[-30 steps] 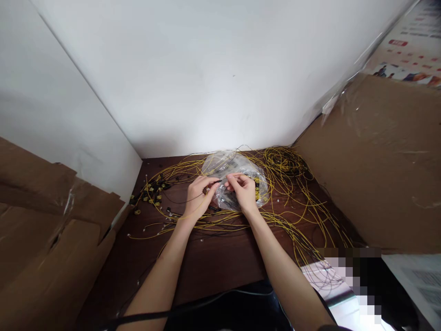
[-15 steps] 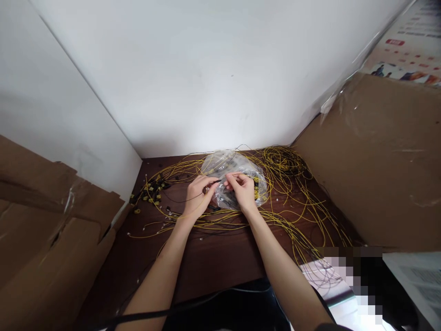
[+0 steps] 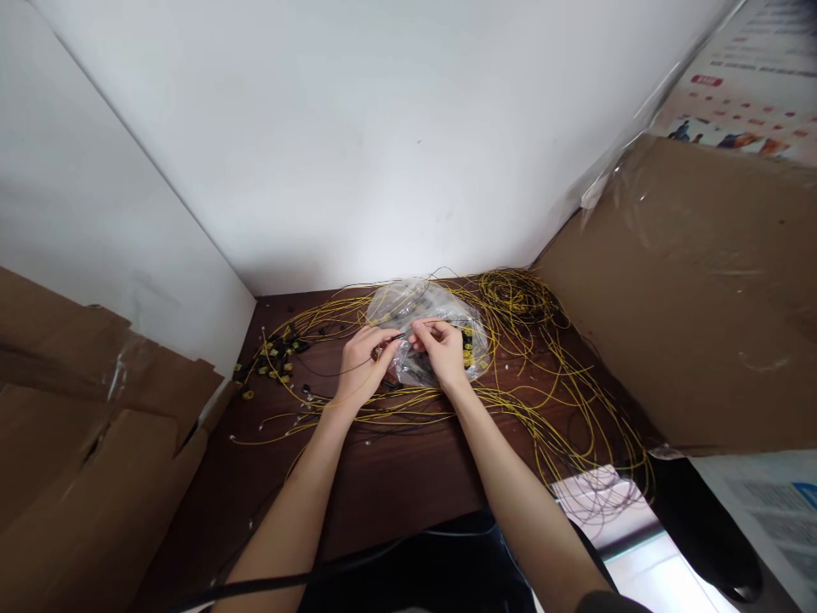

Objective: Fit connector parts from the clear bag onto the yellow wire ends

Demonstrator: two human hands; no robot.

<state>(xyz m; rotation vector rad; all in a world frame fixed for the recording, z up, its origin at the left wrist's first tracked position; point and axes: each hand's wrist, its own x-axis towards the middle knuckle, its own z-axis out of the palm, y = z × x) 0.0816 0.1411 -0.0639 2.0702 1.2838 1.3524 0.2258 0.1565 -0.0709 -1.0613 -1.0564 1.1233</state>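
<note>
My left hand pinches a small black connector between thumb and fingers, and a thin dark wire trails from that hand to the left. Close beside it, my right hand is closed in a pinch on a thin wire, whose end meets or nearly meets the connector. Both hands are above a clear plastic bag with black and yellow connectors in it. Yellow and black wires run across the table below my wrists. Fingertips partly hide the small parts.
A tangled coil of yellow wire lies at the back right. Loose black and yellow connectors are heaped on the left of the brown table. Cardboard stands at the right, more cardboard at the left, and a white wall behind.
The whole view has shifted slightly, so things appear a little further left. My hands keep the same pinch and stay close together over the bag.
</note>
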